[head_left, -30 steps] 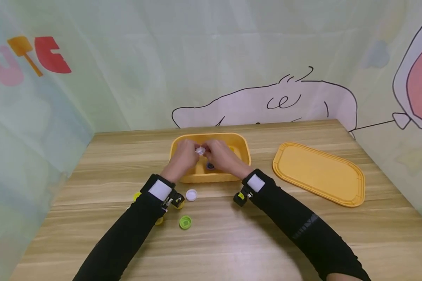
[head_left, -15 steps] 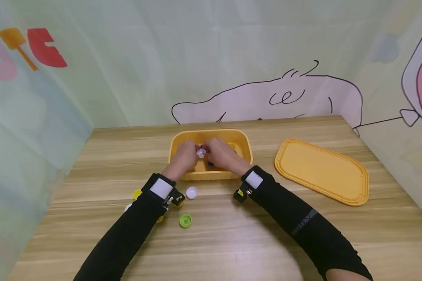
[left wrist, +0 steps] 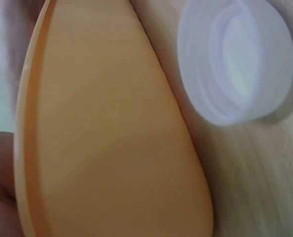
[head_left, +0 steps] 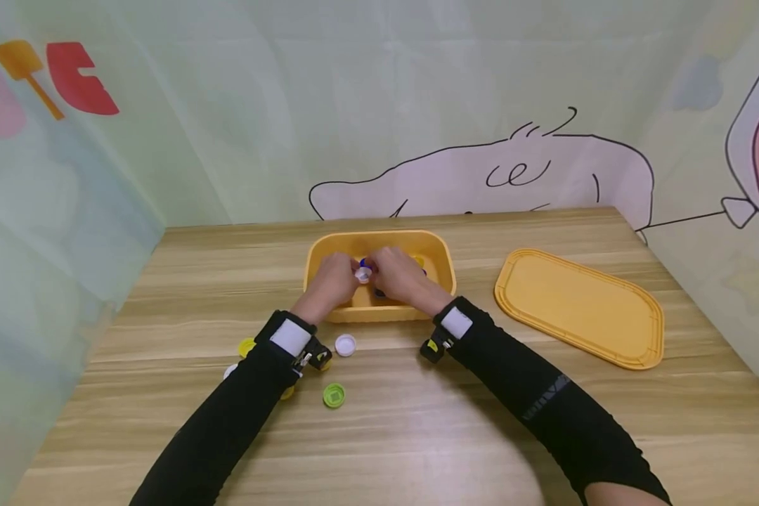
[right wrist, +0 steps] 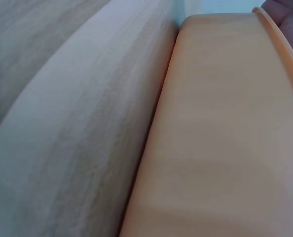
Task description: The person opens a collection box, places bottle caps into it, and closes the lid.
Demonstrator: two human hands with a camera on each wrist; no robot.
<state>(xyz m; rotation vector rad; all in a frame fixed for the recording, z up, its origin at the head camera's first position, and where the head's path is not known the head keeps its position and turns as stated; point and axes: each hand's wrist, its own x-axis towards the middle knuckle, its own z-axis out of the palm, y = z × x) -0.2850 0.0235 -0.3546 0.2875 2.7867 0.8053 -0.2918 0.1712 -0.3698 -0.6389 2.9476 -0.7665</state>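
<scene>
Both hands are inside the orange-yellow bin (head_left: 386, 313), fingertips almost meeting over its middle. Between them, the left hand (head_left: 332, 278) and right hand (head_left: 397, 274) pinch a small white cap (head_left: 363, 275). A bit of blue (head_left: 365, 263) shows just behind this cap, partly covered by the fingers. Other small dark and yellow pieces (head_left: 419, 261) lie in the bin beside the right hand. The wrist views mostly show the bin's outer wall (left wrist: 112, 118), which hides the fingertips.
On the table in front of the bin lie a white bottle cap (head_left: 345, 344) and a green one (head_left: 334, 396). Several yellow and white caps (head_left: 247, 347) sit around the left forearm, partly hidden by it. The orange-yellow lid (head_left: 578, 308) lies flat at the right.
The fingers have turned the white piece slightly between them, and blue now shows behind it. Both hands stay over the bin. The head view has shifted a little.
</scene>
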